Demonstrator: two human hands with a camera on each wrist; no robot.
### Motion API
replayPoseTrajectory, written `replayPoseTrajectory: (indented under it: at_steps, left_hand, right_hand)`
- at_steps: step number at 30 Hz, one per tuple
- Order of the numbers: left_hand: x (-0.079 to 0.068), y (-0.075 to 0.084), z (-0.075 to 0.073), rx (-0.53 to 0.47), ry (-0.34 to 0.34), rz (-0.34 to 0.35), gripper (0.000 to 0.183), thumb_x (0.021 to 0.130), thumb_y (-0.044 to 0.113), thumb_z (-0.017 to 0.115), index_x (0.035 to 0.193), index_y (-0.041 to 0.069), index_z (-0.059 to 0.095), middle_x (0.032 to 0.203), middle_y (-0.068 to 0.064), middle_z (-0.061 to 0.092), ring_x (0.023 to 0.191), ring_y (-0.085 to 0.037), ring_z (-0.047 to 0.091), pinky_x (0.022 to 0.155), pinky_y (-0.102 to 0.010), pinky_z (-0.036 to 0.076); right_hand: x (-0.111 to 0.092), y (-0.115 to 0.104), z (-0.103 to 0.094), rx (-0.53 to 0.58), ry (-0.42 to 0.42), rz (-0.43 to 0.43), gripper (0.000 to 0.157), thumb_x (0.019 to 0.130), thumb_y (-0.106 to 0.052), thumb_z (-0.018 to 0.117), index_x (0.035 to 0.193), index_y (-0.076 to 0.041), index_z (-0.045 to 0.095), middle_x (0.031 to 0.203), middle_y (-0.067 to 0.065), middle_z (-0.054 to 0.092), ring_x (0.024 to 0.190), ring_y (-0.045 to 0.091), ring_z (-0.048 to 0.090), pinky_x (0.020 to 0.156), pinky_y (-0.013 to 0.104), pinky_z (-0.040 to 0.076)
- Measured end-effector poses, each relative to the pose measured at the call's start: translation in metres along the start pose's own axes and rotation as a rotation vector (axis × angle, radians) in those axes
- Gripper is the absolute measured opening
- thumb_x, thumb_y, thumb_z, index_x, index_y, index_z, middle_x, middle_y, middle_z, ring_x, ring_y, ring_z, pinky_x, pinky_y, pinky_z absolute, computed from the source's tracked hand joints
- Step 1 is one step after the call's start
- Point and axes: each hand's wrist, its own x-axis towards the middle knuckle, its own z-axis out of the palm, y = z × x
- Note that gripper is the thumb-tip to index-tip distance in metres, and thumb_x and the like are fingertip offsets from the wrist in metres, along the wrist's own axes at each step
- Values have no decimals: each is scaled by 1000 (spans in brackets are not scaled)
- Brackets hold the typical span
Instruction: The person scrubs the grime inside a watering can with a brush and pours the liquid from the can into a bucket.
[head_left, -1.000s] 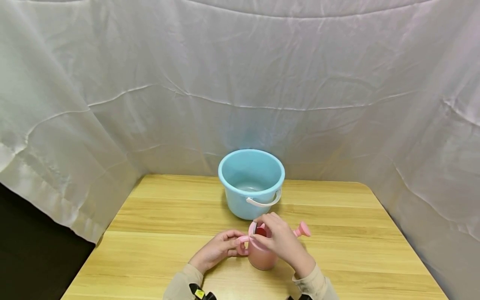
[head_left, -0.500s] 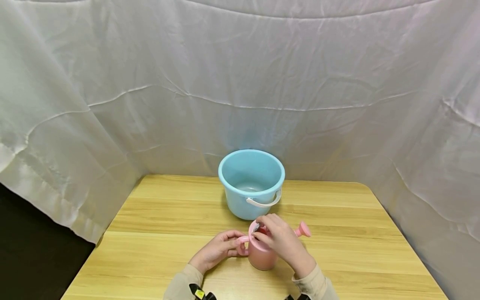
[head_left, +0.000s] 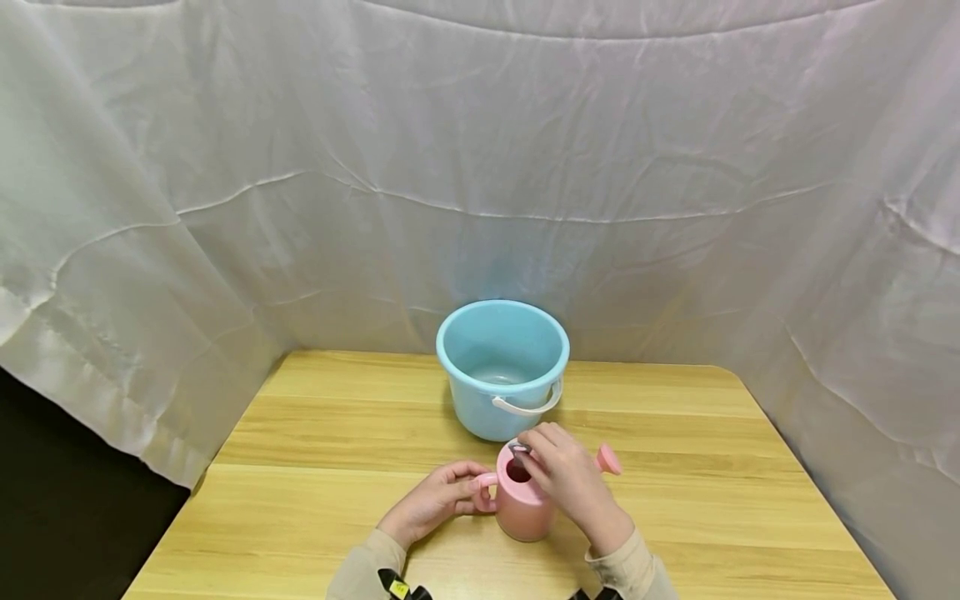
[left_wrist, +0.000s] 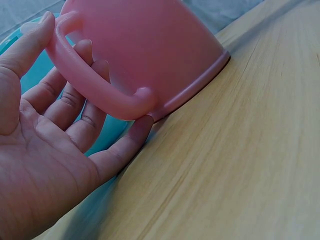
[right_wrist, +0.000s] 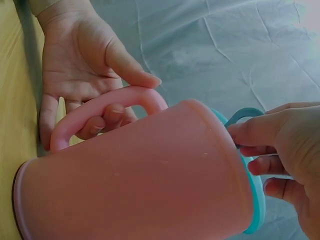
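Observation:
A pink watering can [head_left: 525,512] stands upright on the table, its spout pointing right and its round top opening showing. My left hand [head_left: 438,498] holds its handle [left_wrist: 82,80]; in the left wrist view the thumb rests on the handle's upper part, with several fingertips behind and through the loop. Just over the opening, my right hand [head_left: 566,471] pinches a small, dark grey, rounded thing with a pale edge [head_left: 518,447]. That thing appears in the right wrist view as a dark loop [right_wrist: 245,115] between thumb and fingers; its kind cannot be told.
Behind the can stands a light blue bucket [head_left: 468,400] with its white handle [head_left: 528,408] hanging at the front. The wooden table [head_left: 712,500] extends on both sides. Pale curtains [head_left: 450,167] enclose the back and sides.
My right hand has lifted and tilted the small dark thing, which sat steeper and deeper in the can's opening before. More of the opening shows now. The left hand and can stay put.

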Motion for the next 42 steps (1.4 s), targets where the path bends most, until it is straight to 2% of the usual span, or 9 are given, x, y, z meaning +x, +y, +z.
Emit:
replayPoseTrajectory:
  at_steps: [2, 6, 9, 11, 18, 21, 27, 33, 42]
  left_hand:
    - [0, 0, 0, 0, 0, -1, 22, 100, 17, 52, 120, 8, 59, 88, 2, 68, 100, -21, 69, 100, -45, 53]
    - [0, 0, 0, 0, -1, 2, 23, 101, 17, 52, 121, 7, 59, 88, 2, 68, 100, -21, 69, 100, -45, 53]
    - [0, 0, 0, -1, 0, 3, 24, 100, 17, 52, 121, 7, 59, 87, 1, 68, 100, -22, 70, 100, -45, 53]
    - [0, 0, 0, -1, -1, 0, 24, 100, 17, 53, 121, 7, 59, 87, 1, 68, 100, -22, 69, 100, -45, 53]
    - [0, 1, 0, 1, -3, 1, 24, 100, 16, 52, 121, 7, 59, 87, 1, 68, 101, -24, 69, 100, -45, 53]
    - [0, 1, 0, 3, 0, -1, 23, 100, 16, 52, 121, 7, 59, 87, 1, 68, 101, -23, 69, 100, -45, 53]
    - [-1, 1, 0, 2, 0, -6, 23, 100, 17, 53, 120, 8, 59, 88, 1, 68, 100, -21, 69, 99, -44, 53]
    - [-1, 2, 2, -1, -2, -14, 22, 100, 20, 54, 119, 10, 60, 88, 2, 69, 99, -19, 69, 99, -43, 53]
    - [-1, 2, 1, 3, -2, -7, 22, 100, 18, 53, 119, 9, 60, 89, 1, 69, 100, -21, 70, 99, -43, 54]
  right_hand:
    - [1, 0, -3, 29, 36, -21, 22, 74, -5, 80, 90, -10, 67, 85, -3, 64, 78, 11, 58, 69, 21, 50]
    - [4, -1, -11, 71, 134, -72, 6, 89, -11, 67, 92, -6, 68, 87, 1, 64, 79, 15, 58, 71, 23, 51]
    - [6, -2, -14, 74, 179, -101, 20, 98, -20, 57, 91, -5, 68, 88, 2, 64, 78, 16, 58, 71, 24, 50]
    - [7, -3, -16, 76, 184, -106, 22, 99, -21, 55, 91, -5, 68, 88, 2, 64, 78, 15, 58, 71, 24, 50]
    - [6, -1, -15, 90, 169, -86, 12, 94, -15, 62, 92, -5, 67, 85, 1, 63, 76, 13, 55, 69, 22, 48]
    - [6, 0, -13, 79, 148, -67, 7, 87, -9, 67, 93, -6, 66, 83, 0, 61, 74, 11, 52, 66, 20, 45]
    - [1, 4, -7, 20, 54, -4, 27, 72, -1, 77, 95, -8, 66, 83, -1, 62, 74, 9, 53, 64, 19, 46]
    - [-2, 5, -3, -17, -50, 30, 32, 72, -1, 79, 100, -11, 66, 81, -4, 59, 72, 7, 48, 61, 19, 43]
    - [-2, 7, -9, 35, -190, 89, 32, 74, -6, 79, 103, -14, 69, 86, -5, 60, 77, 6, 46, 68, 24, 47]
